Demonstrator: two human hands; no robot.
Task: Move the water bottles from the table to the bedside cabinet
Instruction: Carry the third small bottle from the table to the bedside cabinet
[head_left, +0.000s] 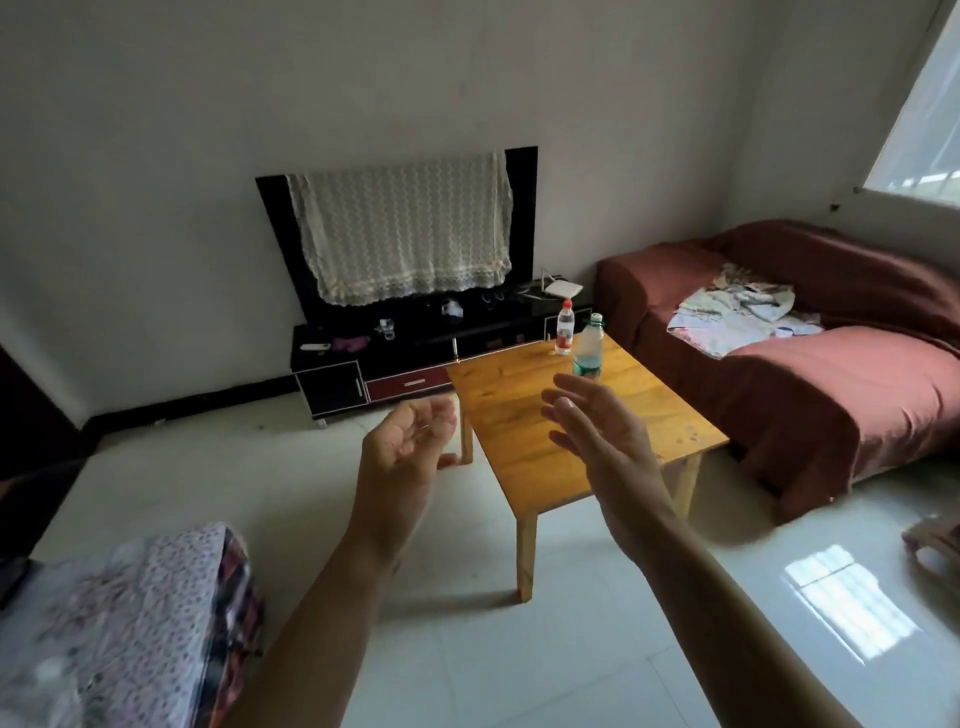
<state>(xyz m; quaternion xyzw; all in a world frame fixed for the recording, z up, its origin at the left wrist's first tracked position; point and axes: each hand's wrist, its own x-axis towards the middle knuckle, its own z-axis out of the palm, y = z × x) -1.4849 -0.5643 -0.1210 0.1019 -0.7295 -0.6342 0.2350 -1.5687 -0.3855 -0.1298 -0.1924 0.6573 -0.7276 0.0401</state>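
- The red-capped bottle (565, 327) and green-capped bottle (588, 348) are standing upright at the table's (519, 467) far end, red at eleven o'clock of green.
- The left hand (410, 441) is hovering loosely curled, holding nothing.
- The right hand (597, 431) is hovering with fingers spread, the green-capped bottle at its twelve o'clock, probably lining up a grab.
- No bedside cabinet is showing.

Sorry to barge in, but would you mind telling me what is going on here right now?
A person holds both bare hands out toward a wooden table. Two water bottles stand upright near its far end, the red-capped bottle and the green-capped bottle. Neither hand touches a bottle: the left hand is empty with loosely curled fingers, and the right hand is open, just short of the green-capped bottle. Nothing has been picked up yet.
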